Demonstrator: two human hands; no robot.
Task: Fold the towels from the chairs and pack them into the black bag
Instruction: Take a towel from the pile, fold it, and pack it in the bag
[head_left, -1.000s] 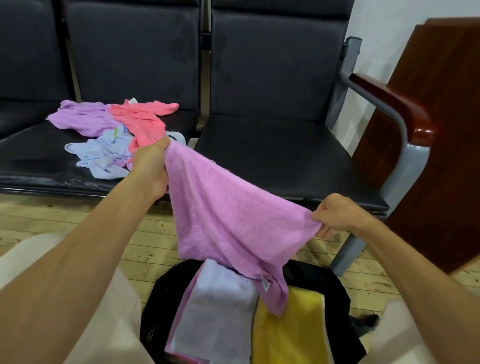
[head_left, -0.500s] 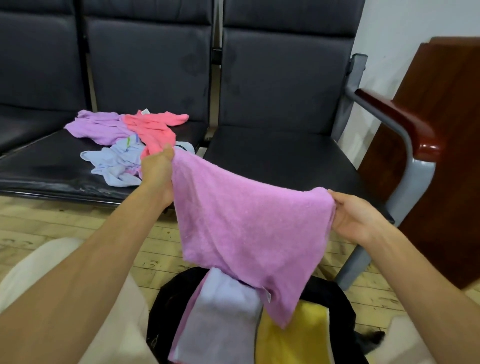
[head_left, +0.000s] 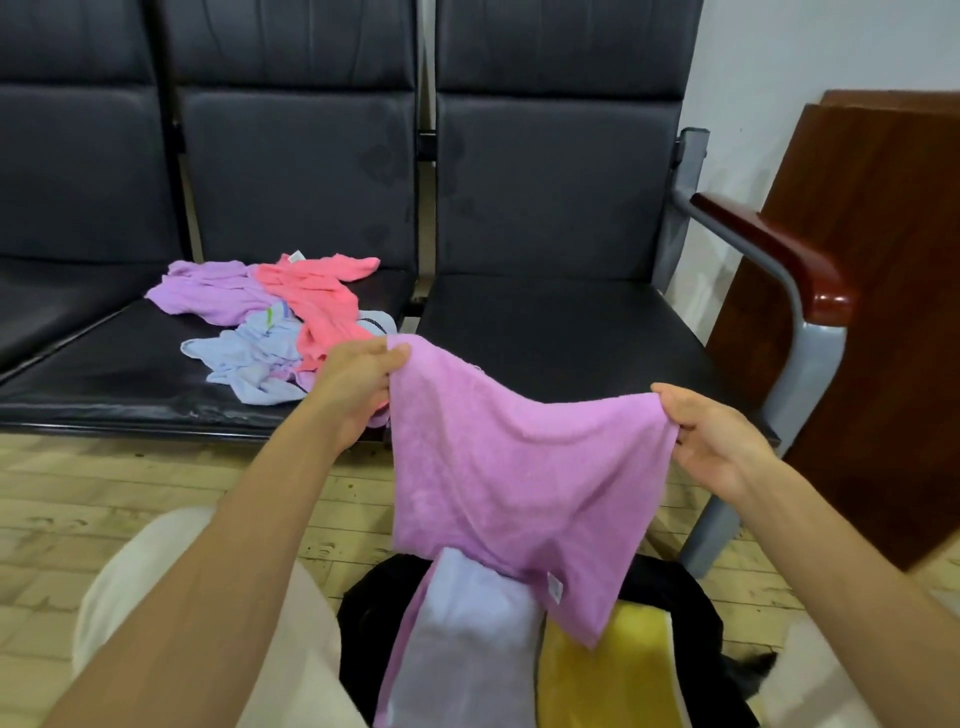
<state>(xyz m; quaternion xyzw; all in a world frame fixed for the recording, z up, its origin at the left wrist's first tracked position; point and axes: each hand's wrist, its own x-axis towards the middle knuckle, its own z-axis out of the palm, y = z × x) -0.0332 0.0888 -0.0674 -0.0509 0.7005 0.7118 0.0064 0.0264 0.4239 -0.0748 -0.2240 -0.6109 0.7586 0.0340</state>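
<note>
I hold a pink towel (head_left: 519, 478) spread in the air in front of me. My left hand (head_left: 358, 384) pinches its upper left corner and my right hand (head_left: 711, 436) pinches its upper right corner. The towel hangs down over the open black bag (head_left: 675, 587) on the floor between my knees. Inside the bag lie a folded pale lilac towel (head_left: 478, 639) and a folded yellow towel (head_left: 608, 675). On the middle chair seat (head_left: 104, 374) lie crumpled towels: a purple one (head_left: 208, 291), a coral one (head_left: 317, 296) and a light blue one (head_left: 249, 358).
The right chair seat (head_left: 545, 332) is bare black leather. A grey metal frame with a red-brown armrest (head_left: 769, 254) bounds it on the right. A dark wooden cabinet (head_left: 872, 291) stands beyond. Wooden floorboards (head_left: 104, 493) run under the chairs.
Both hands have raised the pink towel and levelled its top edge; my right hand came up and outward, spreading the cloth wider above the bag.
</note>
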